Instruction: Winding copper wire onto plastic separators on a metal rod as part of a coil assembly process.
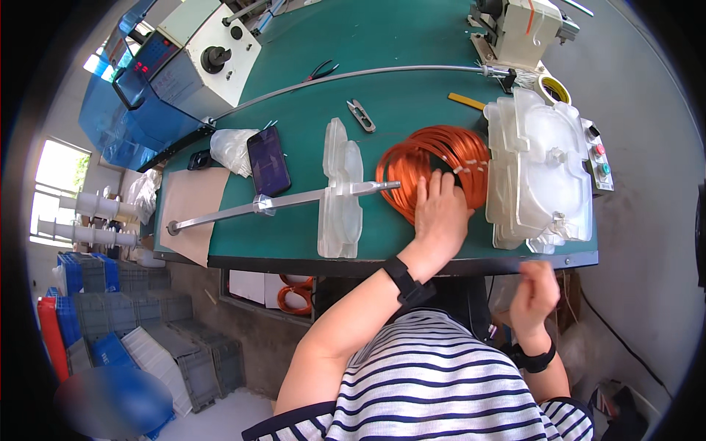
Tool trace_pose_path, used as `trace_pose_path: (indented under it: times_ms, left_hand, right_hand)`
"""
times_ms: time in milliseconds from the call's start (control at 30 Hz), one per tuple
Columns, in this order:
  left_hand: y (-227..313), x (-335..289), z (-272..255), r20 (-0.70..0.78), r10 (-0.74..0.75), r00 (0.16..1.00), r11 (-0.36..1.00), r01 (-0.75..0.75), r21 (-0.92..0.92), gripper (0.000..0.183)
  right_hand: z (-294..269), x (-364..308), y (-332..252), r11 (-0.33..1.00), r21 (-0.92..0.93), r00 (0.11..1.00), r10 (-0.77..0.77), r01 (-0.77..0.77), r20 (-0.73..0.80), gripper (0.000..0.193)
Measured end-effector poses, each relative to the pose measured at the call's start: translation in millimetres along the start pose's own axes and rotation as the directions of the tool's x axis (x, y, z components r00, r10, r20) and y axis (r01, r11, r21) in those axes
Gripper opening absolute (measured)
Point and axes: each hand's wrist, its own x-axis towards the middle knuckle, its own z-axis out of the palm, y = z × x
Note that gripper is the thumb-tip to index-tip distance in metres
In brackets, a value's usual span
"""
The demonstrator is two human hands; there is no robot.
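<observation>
A coil of orange-copper wire (423, 143) lies on the green table, with pale ties around parts of it. My left hand (441, 213) rests over the coil's near side, fingers stretched out toward its dark centre. Off the table's front edge is my right hand (535, 295), slightly blurred, with its fingers curled closed; anything inside them is hidden. Left of the coil, a metal shaft (294, 198) passes through a translucent plastic former (340, 213), its tip reaching the coil's edge. Stacked translucent plastic formers (540, 169) stand right of the coil.
Behind lie small snips (361, 116), pliers (321, 71) and a long rod (353, 73). A phone (269, 162) sits beside a plastic bag (234, 151). A blue-covered machine (147, 95) is at far left. Tape (553, 90) and a button box (599, 158) are right; crates (110, 316) stand lower left.
</observation>
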Motion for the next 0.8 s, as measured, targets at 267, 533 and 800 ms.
trace_pose_path:
  times_ms: [267, 533, 800]
  left_hand:
    - [-48, 65, -2, -0.097, -0.236, 0.967, 0.959, 0.248, 0.135, 0.033]
    - [21, 33, -31, 0.098, -0.191, 0.977, 0.423, 0.172, -0.89, 0.082]
    - [42, 27, -38, 0.415, 0.332, 0.847, -0.285, 0.51, -0.812, 0.091]
  right_hand:
    - [-39, 41, 107, 0.206, 0.832, 0.618, 0.762, -0.515, 0.194, 0.045]
    - [-43, 70, 68, 0.032, 0.827, 0.661, 0.618, -0.561, 0.425, 0.065]
    - [-43, 68, 58, -0.05, 0.818, 0.609, 0.643, -0.573, 0.465, 0.064]
